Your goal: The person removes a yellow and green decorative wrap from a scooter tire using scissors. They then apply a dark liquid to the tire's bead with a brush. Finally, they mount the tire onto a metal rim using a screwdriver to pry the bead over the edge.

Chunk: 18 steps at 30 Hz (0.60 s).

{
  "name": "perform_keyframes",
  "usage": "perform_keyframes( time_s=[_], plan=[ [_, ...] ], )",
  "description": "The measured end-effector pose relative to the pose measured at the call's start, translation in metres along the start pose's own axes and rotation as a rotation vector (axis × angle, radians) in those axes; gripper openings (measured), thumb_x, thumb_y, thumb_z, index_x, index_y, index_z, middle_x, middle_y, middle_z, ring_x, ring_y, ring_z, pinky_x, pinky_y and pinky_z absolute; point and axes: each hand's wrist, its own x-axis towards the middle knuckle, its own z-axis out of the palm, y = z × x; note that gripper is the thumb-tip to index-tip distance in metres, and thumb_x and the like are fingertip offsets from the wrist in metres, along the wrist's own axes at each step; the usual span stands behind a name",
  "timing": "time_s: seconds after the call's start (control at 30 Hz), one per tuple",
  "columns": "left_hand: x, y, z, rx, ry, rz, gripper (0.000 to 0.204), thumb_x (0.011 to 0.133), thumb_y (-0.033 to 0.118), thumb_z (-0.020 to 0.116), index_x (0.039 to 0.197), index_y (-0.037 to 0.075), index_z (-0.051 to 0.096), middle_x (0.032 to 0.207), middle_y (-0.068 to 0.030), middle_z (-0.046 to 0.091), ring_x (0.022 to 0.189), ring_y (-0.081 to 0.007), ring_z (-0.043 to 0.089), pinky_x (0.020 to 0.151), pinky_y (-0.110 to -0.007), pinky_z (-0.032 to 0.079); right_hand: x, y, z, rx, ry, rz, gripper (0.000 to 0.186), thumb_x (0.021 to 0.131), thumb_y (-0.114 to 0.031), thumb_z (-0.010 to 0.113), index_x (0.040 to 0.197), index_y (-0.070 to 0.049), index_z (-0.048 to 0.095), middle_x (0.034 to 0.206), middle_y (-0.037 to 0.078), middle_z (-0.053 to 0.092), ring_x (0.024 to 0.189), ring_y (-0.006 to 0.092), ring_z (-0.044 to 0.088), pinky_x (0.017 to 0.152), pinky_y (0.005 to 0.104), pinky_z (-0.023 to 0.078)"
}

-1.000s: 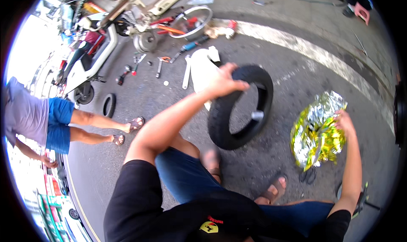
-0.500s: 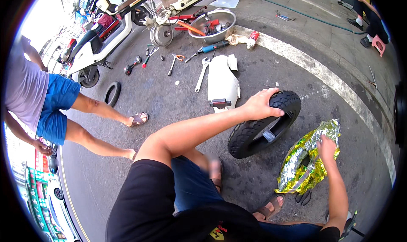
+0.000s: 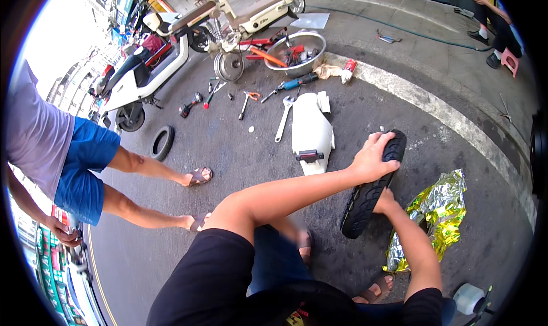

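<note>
A black tire (image 3: 365, 203) stands on its tread on the asphalt in front of me, seen nearly edge-on. My left hand (image 3: 374, 156) grips it at the top, fingers over the far side and thumb on the tread. Against the tire's right side is my right hand (image 3: 385, 202); its fingers are hidden by the tire, so I cannot tell what they hold. Just right of that arm lies a crumpled gold and silver foil wrapper (image 3: 448, 209).
Ahead lie a white plastic body panel (image 3: 311, 129), a large wrench (image 3: 283, 119) and a metal basin (image 3: 317, 63) of tools. A person in blue shorts (image 3: 85, 166) stands left, near another tire (image 3: 163, 143) and parked scooters (image 3: 142, 80). A white container (image 3: 469, 298) is at lower right.
My right hand has left the foil wrapper and moved left to the tire. The tire has turned from showing its hollow middle to nearly edge-on, with my left hand still on top.
</note>
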Motion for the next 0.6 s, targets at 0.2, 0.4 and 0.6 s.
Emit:
perform_keyframes(
  time_s=[0.2, 0.4, 0.6],
  plan=[
    [-0.002, 0.006, 0.004, -0.011, -0.003, -0.039, 0.077, 0.074, 0.034, 0.072, 0.138, 0.007, 0.040, 0.137, -0.0234, 0.039, 0.127, -0.0409, 0.042, 0.106, -0.043, 0.036, -0.012, 0.001, 0.019, -0.127, 0.209, 0.070, 0.019, 0.078, -0.019, 0.066, 0.094, -0.011, 0.070, 0.098, 0.006, 0.057, 0.098, 0.0283, 0.054, 0.085, 0.0459, 0.042],
    [0.042, -0.035, 0.010, 0.059, 0.084, 0.132, 0.067, 0.075, 0.031, 0.073, 0.131, 0.002, 0.049, 0.134, -0.0178, 0.048, 0.128, -0.0300, 0.042, 0.107, -0.038, 0.033, 0.012, 0.051, -0.035, 1.165, 0.648, -0.017, 0.032, 0.074, -0.018, 0.066, 0.101, -0.005, 0.053, 0.088, 0.009, 0.057, 0.088, 0.0224, 0.055, 0.082, 0.0339, 0.044],
    [0.053, -0.010, 0.014, -0.429, 0.047, -0.349, 0.067, 0.082, 0.020, 0.068, 0.141, 0.005, 0.039, 0.121, -0.0165, 0.056, 0.102, -0.0205, 0.057, 0.086, -0.029, 0.047, -0.046, 0.129, -0.051, 0.245, 0.406, 0.479, 0.082, 0.070, -0.048, 0.075, 0.135, -0.009, 0.044, 0.125, 0.024, 0.056, 0.113, 0.0377, 0.055, 0.094, 0.0428, 0.045]
  ],
)
